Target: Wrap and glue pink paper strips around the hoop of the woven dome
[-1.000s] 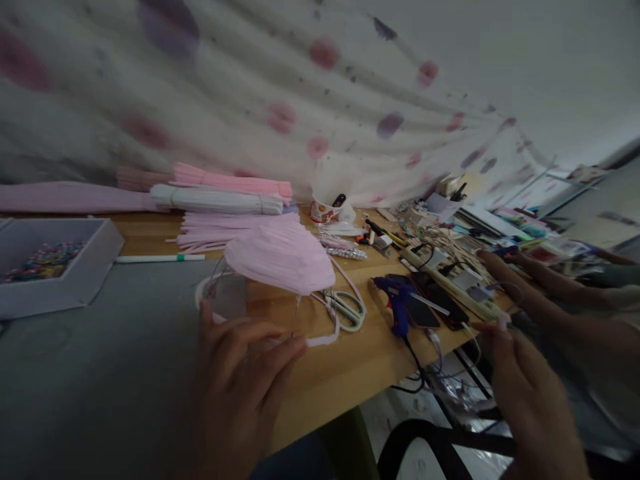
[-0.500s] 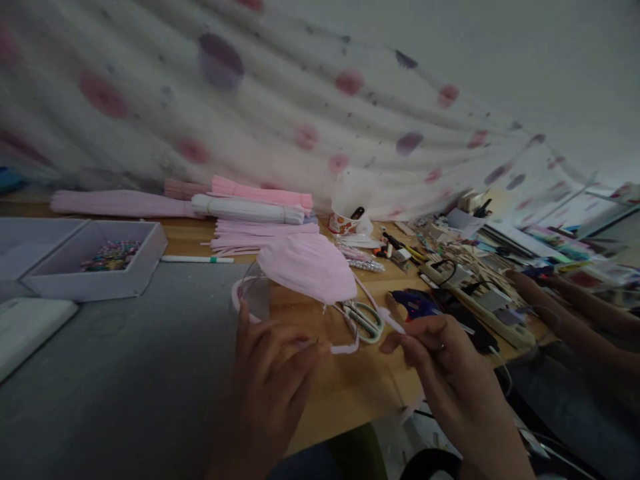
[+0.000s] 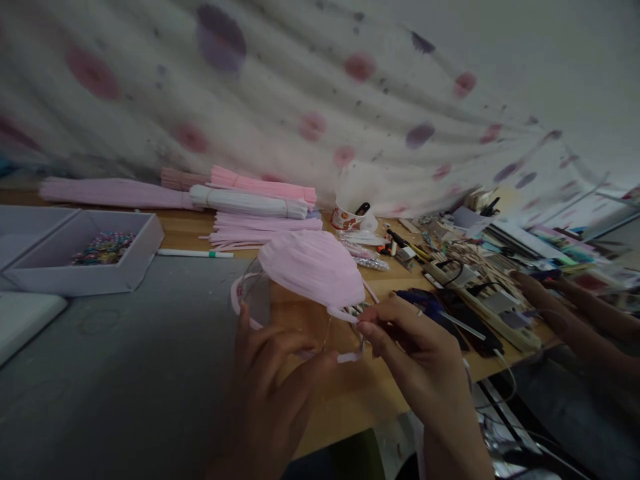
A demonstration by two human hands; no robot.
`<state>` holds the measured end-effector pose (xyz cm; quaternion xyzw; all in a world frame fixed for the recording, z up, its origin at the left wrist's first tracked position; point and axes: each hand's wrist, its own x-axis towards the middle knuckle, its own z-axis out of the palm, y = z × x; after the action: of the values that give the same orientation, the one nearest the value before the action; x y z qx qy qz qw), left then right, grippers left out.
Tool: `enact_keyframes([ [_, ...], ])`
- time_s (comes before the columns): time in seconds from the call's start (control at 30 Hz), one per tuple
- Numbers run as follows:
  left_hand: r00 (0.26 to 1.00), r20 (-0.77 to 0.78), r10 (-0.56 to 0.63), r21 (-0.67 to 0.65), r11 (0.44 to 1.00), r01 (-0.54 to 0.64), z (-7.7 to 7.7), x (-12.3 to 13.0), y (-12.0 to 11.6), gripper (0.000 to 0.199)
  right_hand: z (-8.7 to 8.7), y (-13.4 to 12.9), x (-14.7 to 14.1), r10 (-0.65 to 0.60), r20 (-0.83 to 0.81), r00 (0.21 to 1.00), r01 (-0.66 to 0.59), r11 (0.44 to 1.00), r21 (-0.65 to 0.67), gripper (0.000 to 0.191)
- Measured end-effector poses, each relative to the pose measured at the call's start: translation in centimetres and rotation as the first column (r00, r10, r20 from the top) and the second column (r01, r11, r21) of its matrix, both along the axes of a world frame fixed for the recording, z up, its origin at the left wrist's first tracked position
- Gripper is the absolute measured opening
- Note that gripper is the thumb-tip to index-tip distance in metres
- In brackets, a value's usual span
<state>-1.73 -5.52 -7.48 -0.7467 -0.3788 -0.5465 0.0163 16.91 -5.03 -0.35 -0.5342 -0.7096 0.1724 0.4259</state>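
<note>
A pale pink ribbed piece, shaped like a fan or shell (image 3: 313, 267), stands on a rounded frame partly wrapped in pink strip. My left hand (image 3: 275, 387) grips the lower left of this frame, thumb and fingers around its edge. At the lower right of the ribbed piece, my right hand (image 3: 410, 347) pinches a pale pink strip (image 3: 343, 314) between thumb and forefinger. Scissors lie behind the right fingers, mostly hidden.
Bundles of pink and white strips (image 3: 250, 201) lie at the back. An open box of beads (image 3: 85, 257) and a pen (image 3: 195, 253) are left. A blue glue gun (image 3: 420, 302), power strip (image 3: 493, 307) and another person's hands (image 3: 565, 313) are right.
My right hand has moved left and slightly up, bringing the strip close to the ribbed piece's lower right corner. My left hand keeps its hold. The view has shifted slightly.
</note>
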Motion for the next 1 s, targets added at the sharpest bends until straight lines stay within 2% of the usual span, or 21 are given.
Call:
enact_keyframes([
  [0.17,0.999,-0.035,-0.01,-0.017,1.0,0.009,0.0,-0.1,-0.1,0.023,0.0,0.1,-0.2,0.038,-0.078,0.996,-0.046,0.994,-0.094,0.014],
  [0.33,1.0,0.0,0.016,-0.038,0.999,-0.016,0.2,-0.1,-0.2,0.027,0.1,0.5,-0.5,0.066,-0.137,0.988,-0.086,0.985,-0.147,0.012],
  [0.6,0.999,-0.036,0.01,-0.029,1.0,-0.011,0.2,-0.3,-0.1,0.024,0.0,0.9,-0.2,0.024,0.024,0.999,-0.024,0.999,-0.022,0.006],
  [0.83,1.0,-0.008,0.019,-0.042,0.999,-0.019,0.5,-0.3,-0.1,0.025,0.0,1.1,0.3,0.002,0.069,0.998,0.001,0.999,-0.046,0.012],
  [1.0,0.999,-0.028,0.034,-0.019,0.999,-0.035,0.4,-0.7,0.1,0.023,0.1,1.4,0.9,0.017,0.111,0.994,-0.018,1.0,0.005,0.01],
])
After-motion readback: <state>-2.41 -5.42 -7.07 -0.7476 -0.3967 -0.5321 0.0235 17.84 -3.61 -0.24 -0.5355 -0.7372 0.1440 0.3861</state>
